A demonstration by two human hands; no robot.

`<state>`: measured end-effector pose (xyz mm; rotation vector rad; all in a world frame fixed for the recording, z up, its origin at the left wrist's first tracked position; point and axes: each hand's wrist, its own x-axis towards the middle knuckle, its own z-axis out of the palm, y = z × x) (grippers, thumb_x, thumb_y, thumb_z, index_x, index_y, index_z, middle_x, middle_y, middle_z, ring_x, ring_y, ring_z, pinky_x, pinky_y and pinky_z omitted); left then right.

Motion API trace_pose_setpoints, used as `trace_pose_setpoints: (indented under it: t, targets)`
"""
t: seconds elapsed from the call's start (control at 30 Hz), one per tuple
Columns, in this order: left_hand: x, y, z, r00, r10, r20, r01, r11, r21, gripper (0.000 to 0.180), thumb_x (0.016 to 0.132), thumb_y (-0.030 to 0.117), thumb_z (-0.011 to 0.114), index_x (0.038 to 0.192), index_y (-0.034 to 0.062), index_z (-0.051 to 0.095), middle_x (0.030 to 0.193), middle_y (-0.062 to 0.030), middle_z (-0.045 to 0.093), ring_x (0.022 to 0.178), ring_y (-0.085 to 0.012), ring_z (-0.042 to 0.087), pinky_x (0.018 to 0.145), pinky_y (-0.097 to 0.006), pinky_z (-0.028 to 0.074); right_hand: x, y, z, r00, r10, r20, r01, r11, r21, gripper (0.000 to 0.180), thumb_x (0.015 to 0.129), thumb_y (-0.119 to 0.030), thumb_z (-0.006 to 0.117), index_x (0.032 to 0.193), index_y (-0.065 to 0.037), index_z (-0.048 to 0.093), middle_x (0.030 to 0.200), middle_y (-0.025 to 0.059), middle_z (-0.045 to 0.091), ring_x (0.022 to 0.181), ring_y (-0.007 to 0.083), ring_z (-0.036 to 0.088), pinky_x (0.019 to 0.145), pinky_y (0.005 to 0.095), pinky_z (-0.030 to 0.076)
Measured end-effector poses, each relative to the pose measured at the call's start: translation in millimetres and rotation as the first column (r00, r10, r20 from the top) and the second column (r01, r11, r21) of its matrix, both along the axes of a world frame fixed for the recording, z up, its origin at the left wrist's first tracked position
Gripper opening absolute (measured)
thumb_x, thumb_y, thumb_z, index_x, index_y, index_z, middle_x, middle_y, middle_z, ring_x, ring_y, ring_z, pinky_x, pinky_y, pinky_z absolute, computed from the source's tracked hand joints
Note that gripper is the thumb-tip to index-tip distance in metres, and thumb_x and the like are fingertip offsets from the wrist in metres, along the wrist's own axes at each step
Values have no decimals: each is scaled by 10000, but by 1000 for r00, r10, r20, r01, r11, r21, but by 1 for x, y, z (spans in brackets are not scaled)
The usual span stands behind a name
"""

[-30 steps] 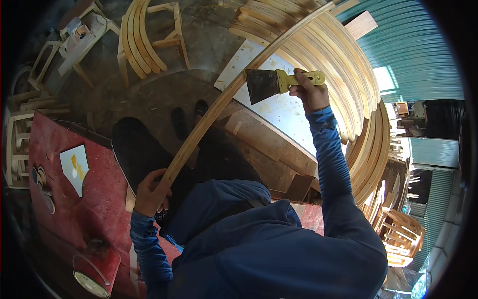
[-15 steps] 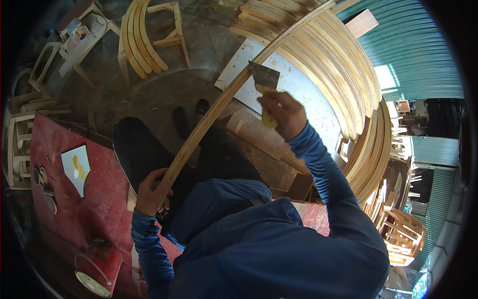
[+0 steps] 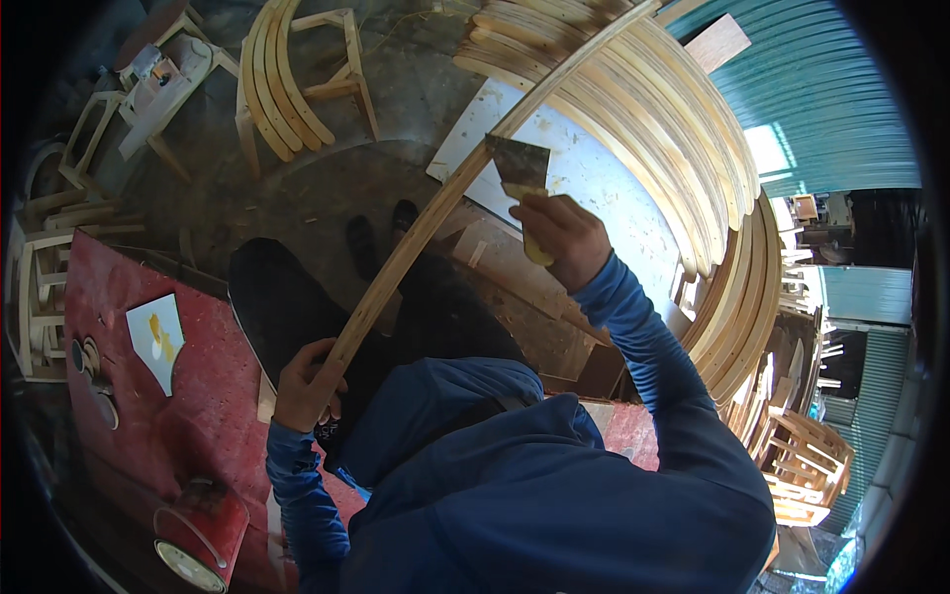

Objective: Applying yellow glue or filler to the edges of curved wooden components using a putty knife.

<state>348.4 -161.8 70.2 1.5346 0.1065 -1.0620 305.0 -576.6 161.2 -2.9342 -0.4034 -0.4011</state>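
Note:
A long, slightly curved wooden strip (image 3: 424, 226) runs slantwise from my lap up to the far stack. My left hand (image 3: 305, 384) is closed round its near end. In my right hand (image 3: 566, 236) is a putty knife (image 3: 521, 164) with a yellowish handle and a wide dark blade. A corner of the blade meets the strip's right edge, about midway along it. Behind the blade lies a white board (image 3: 604, 163), partly hidden by the stacked strips.
Stacked curved wooden strips (image 3: 683, 129) fill the far right. On the left, a red surface (image 3: 213, 346) bears a white palette with yellow smears (image 3: 156, 337), round lids (image 3: 99, 381) and a red bucket (image 3: 210, 525). Wooden chair frames (image 3: 346, 74) stand farther off.
The putty knife in my right hand has slid a little down along the strip toward me. My left hand keeps its grip on the near end.

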Motion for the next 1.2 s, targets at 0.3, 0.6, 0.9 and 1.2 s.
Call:
trace_pose_setpoints:
  t: [0.3,0.6,0.9,1.2]
  targets:
    - [-3,2,-1,1000,9,7,-9,1000,6,537,954,274,634,1362,-33,468,729,-82,635,427,-108,551,345,-227,346,13,-12,37,982,-153,107,123,961,246,251,836,8,701,1080,-49,706,1035,152,696,908,320,697,775,352,579]
    - [-3,0,1,1000,19,1,-19,1000,9,536,947,272,640,1358,-30,476,726,-80,635,419,-107,546,344,-223,343,-16,13,-4,997,13,-76,-15,1000,-15,426,696,-57,743,1116,-87,678,1107,120,638,923,302,657,790,378,571]
    - [-25,-10,2,959,40,280,-84,986,144,489,912,244,672,1314,1,537,770,-90,652,516,-110,583,447,-234,427,15,-32,45,972,-222,71,179,908,379,200,859,-15,702,1059,-13,707,941,149,703,835,270,695,727,324,547]
    - [-41,-16,3,827,-12,562,-172,946,274,498,855,222,718,1281,5,579,878,-173,698,752,-198,687,681,-312,541,40,-15,50,999,-5,32,-4,967,256,194,836,-38,711,1030,-24,699,923,149,691,817,324,685,718,362,557]
